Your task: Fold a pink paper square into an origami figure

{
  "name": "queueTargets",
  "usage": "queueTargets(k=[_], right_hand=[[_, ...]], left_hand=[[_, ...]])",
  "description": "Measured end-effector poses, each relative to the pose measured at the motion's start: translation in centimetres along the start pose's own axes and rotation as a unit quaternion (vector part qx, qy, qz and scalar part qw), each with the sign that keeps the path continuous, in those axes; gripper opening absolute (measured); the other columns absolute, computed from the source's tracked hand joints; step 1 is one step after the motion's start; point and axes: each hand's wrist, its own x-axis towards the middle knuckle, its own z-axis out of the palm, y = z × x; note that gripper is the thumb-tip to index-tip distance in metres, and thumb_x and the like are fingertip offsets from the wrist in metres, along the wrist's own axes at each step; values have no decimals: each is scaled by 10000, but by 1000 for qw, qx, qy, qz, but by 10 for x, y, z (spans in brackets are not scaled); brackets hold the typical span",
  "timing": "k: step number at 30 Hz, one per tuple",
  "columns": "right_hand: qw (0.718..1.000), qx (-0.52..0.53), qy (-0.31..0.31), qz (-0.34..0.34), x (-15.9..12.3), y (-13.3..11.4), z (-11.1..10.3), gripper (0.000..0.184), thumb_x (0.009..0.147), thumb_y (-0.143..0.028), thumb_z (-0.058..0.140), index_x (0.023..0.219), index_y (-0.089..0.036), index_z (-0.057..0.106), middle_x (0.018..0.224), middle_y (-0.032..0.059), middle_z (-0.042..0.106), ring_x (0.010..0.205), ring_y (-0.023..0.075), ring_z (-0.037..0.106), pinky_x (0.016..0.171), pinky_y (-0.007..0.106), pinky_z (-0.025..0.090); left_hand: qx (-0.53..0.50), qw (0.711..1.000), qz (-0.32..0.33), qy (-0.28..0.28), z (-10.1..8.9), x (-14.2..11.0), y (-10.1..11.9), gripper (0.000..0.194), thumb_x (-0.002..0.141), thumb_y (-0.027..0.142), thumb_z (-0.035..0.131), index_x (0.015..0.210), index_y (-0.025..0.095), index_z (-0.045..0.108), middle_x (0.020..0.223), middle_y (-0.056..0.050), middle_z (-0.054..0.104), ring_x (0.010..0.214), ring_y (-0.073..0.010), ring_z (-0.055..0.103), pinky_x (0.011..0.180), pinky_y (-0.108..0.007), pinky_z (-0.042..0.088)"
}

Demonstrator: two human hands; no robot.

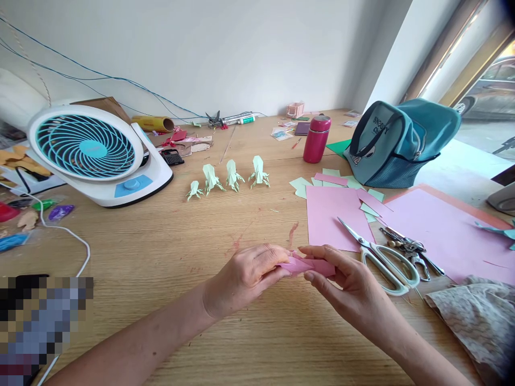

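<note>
A small folded pink paper (308, 265) is held between both hands over the front middle of the wooden table. My left hand (253, 268) pinches its left end between thumb and fingers. On the other end, my right hand (341, 273) is closed, thumb below and index finger along the top edge; the fingers partly cover the folds. Farther back stand several pale green folded paper figures with thin legs, the largest one (258, 170) at the right of the row. A flat pink sheet (336, 212) lies beyond my right hand, with white-handled scissors (380, 254) partly over it.
A white fan (90, 153) stands at the left, its white cable (76, 236) running toward the front. At the right are a bunch of keys (412, 249), a larger pink sheet (450, 230), a blue bag (398, 145) and a magenta bottle (317, 139). Green paper scraps (300, 186) lie behind the sheet.
</note>
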Motion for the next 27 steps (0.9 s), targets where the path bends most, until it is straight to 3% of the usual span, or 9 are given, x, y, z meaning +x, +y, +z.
queueTargets(k=[4, 8, 13, 20, 27], right_hand=[[999, 31, -23, 30, 0, -2, 1, 200, 972, -326, 572, 1118, -223, 663, 924, 32, 747, 754, 166, 708, 674, 277, 576], [1000, -19, -9, -21, 0, -7, 2, 153, 985, -250, 531, 1045, -221, 669, 927, 41, 724, 764, 157, 680, 622, 250, 534], [997, -43, -20, -57, 0, -10, 0, 215, 1002, -210, 468, 1125, -218, 644, 967, 61, 711, 795, 157, 672, 589, 231, 519], [991, 114, -19, 68, -1, -8, 7, 213, 987, -408, 539, 1003, -204, 602, 775, 27, 691, 664, 148, 663, 566, 235, 543], [988, 136, 15, 73, 0, -7, 13, 251, 942, -453, 602, 950, -202, 594, 723, 13, 654, 652, 149, 632, 571, 236, 528]], left_hand=[[-5, 1000, 9, -17, 0, 0, 0, 150, 960, 121, 594, 1091, 173, 644, 1039, -42, 756, 1004, -138, 717, 931, -222, 560], [19, 999, 28, -16, 1, 0, 0, 127, 967, 133, 583, 1071, 171, 646, 1035, -42, 755, 991, -135, 718, 928, -224, 566], [87, 991, 97, -3, 0, 0, 2, 138, 968, 103, 570, 1080, 146, 639, 1077, -74, 754, 970, -149, 724, 891, -240, 577], [20, 1000, 19, 3, 4, -2, 5, 153, 983, 169, 578, 1122, 184, 639, 1072, -44, 763, 1028, -135, 723, 936, -223, 577], [-6, 1000, 21, 16, 5, -1, 4, 165, 967, 136, 590, 1118, 179, 642, 1062, -39, 760, 1033, -128, 720, 950, -210, 572]])
